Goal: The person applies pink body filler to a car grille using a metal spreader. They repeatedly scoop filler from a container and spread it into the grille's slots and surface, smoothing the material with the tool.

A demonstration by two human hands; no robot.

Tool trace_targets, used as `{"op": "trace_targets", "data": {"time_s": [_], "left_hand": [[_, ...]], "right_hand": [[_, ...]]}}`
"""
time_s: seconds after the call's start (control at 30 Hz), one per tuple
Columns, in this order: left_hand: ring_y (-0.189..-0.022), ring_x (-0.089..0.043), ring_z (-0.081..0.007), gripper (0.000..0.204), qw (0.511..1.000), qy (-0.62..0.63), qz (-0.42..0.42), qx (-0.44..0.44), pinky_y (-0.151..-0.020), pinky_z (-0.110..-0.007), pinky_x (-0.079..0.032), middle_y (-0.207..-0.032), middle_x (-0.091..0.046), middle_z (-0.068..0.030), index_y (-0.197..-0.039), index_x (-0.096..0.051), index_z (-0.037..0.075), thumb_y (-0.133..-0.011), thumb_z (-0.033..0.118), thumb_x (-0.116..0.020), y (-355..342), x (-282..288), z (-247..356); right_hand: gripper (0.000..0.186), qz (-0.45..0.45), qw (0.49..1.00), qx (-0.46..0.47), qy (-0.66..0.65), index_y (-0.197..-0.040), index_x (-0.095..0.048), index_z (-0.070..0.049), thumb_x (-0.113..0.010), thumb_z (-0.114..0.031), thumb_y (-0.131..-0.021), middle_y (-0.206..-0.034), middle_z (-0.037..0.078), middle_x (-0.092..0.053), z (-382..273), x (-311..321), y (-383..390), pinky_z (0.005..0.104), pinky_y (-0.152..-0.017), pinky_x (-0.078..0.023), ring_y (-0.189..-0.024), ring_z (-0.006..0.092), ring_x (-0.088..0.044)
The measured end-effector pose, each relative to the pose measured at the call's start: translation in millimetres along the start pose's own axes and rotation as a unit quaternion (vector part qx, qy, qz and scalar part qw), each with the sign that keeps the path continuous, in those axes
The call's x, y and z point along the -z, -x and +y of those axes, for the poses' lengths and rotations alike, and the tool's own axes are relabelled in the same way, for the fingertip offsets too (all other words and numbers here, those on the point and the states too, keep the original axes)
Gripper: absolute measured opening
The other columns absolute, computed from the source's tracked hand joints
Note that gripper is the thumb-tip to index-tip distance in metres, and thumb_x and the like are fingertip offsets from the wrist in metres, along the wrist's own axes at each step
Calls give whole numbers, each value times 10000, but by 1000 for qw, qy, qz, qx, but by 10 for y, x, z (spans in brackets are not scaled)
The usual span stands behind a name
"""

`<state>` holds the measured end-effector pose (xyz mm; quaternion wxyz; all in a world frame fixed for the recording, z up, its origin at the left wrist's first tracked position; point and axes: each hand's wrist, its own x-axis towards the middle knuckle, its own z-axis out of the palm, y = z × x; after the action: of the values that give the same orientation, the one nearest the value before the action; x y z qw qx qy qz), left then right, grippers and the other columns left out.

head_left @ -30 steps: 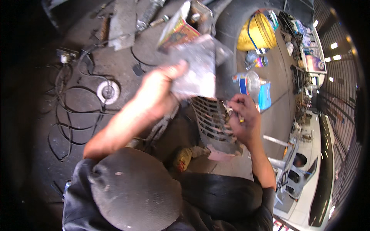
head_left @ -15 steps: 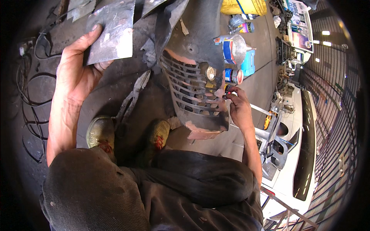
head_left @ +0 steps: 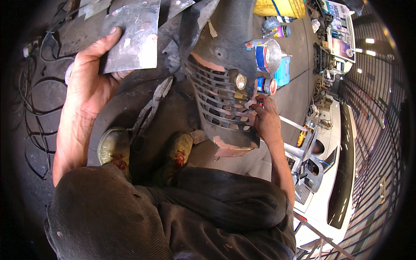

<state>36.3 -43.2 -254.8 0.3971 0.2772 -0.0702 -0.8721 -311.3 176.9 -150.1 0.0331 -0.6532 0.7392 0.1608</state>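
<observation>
My left hand (head_left: 93, 82) is closed on a flat metal sheet (head_left: 134, 37) smeared with pale patches, thumb on top and fingers beneath. In front of me stands a dark car bumper (head_left: 221, 32) with a slatted grille (head_left: 216, 97); pinkish filler (head_left: 225, 149) covers parts of its edge. My right hand (head_left: 267, 119) is at the right edge of the grille, its fingers pinched together against a pinkish patch. A bit of red shows by the fingertips, but what they hold is mostly hidden.
Beyond the bumper stand an open tin (head_left: 269, 56), a smaller tin (head_left: 267, 86), a blue container (head_left: 282, 71) and a yellow container (head_left: 281, 8). Cables (head_left: 32, 112) lie at the left. A white vehicle (head_left: 329, 186) is at the right. My shoes (head_left: 113, 147) are below the bumper.
My right hand has moved slightly left, closer against the grille's edge. The view has shifted a little; my left hand still holds the metal sheet.
</observation>
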Motion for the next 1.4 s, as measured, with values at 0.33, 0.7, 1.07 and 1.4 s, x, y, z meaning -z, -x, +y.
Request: {"op": "trace_targets", "data": {"time_s": [0.33,0.7,1.07,1.4], "left_hand": [[-982,-680,-220,277,999,-18,-22,18,-812,-313,-607,-1104,-651,-172,-1148,-553,-54,-947,137,-546,3,23,-37],[-989,-678,-256,337,999,-26,-2,21,-832,-334,-601,-1130,-634,-216,-1183,-513,-93,-943,140,-549,24,-60,-75],[-1037,-657,-274,387,999,-11,-1,38,-903,-365,-562,-1157,-617,-243,-1219,-479,-106,-944,157,-553,23,-15,-103],[-1058,-643,-282,468,999,9,4,32,-941,-353,-524,-1192,-604,-243,-1279,-450,-97,-910,147,-604,-34,133,45]], "right_hand": [[328,-51,998,33,17,-1057,-716,-129,-722,-130,-729,-1294,86,-531,19,95,51,382,-931,-463,-1169,285,-511],[450,-60,996,40,56,-1194,-665,-175,-646,-13,-774,-1378,92,-488,7,189,54,372,-979,-441,-1214,309,-495],[582,-62,992,-42,-102,-1279,-588,-112,-546,112,-744,-1376,115,-486,65,128,131,370,-990,-448,-1196,319,-520],[389,77,960,-204,-176,-1235,-598,-18,-529,-33,-852,-1127,178,-659,1222,27,-785,337,-910,-480,-1044,312,-635]]}}
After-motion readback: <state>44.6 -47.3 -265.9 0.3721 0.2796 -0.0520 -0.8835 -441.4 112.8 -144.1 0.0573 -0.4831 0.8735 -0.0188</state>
